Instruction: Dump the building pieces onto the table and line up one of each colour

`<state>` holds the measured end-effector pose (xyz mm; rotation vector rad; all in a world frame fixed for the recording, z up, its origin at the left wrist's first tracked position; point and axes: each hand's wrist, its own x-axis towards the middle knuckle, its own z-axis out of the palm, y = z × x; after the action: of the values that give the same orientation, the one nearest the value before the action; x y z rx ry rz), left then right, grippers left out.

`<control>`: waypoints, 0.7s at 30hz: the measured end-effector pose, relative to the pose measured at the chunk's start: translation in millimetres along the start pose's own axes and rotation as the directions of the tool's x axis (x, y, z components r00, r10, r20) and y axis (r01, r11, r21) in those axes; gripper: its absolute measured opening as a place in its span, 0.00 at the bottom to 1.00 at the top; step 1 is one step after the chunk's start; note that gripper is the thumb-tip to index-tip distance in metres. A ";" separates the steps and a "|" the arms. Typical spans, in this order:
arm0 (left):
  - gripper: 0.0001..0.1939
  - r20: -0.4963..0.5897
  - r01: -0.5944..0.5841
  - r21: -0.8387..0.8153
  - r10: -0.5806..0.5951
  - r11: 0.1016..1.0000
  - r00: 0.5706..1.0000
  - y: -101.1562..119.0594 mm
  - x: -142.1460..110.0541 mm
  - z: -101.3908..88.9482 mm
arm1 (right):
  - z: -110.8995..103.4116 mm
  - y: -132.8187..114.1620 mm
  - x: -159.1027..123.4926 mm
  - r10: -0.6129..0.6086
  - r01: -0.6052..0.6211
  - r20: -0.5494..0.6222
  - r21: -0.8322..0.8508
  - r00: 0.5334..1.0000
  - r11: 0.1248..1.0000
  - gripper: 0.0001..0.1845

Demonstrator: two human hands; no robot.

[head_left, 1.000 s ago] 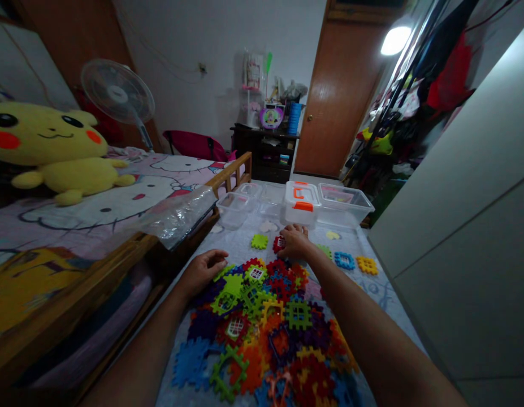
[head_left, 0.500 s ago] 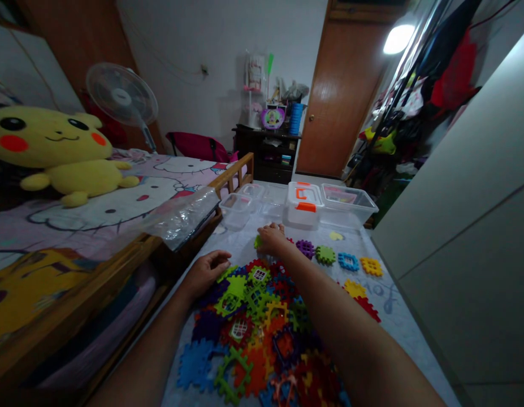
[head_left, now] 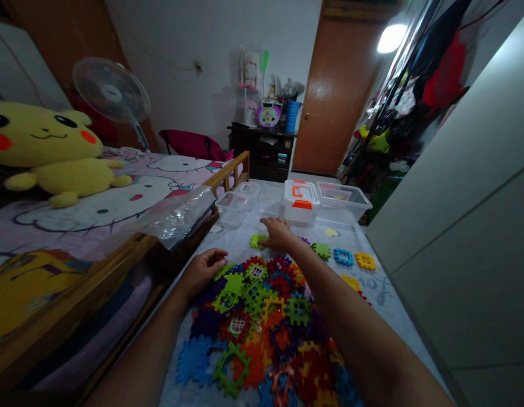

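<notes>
Well, the left hand point(head_left: 201, 275) rested loosely curled and empty at the edge of a heap of multicoloured interlocking plastic tiles point(head_left: 257, 333), while the right hand point(head_left: 279, 235) lay open on a lime-green plastic tile point(head_left: 257, 241) just beyond the heap.

Plastic tiles point(head_left: 262, 333) lie heaped before storage boxes point(head_left: 342, 206), a bed point(head_left: 75, 226) leftward.
</notes>
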<state>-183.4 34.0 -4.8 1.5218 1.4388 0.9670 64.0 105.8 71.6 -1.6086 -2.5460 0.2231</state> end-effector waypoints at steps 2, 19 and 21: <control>0.28 -0.002 0.002 0.010 -0.002 1.000 1.000 -1.0 0.1 -0.5 | -21.0 19.8 -26.4 0.016 -0.015 -0.042 0.036 0.999 0.999 0.35; 0.32 -0.053 0.032 0.048 -0.030 0.998 0.998 -3.0 0.5 0.3 | 1.7 98.7 -213.3 0.316 -0.313 -0.020 0.088 0.948 0.946 0.16; 0.32 -0.064 0.028 0.045 -0.026 0.999 0.998 -3.4 0.7 0.3 | 10.5 90.3 -206.9 0.317 -0.316 -0.042 0.037 0.947 0.948 0.18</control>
<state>-184.4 34.7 -8.0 1.5127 1.5318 0.9801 230.4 -43.5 39.3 -1.9798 -2.2254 0.2473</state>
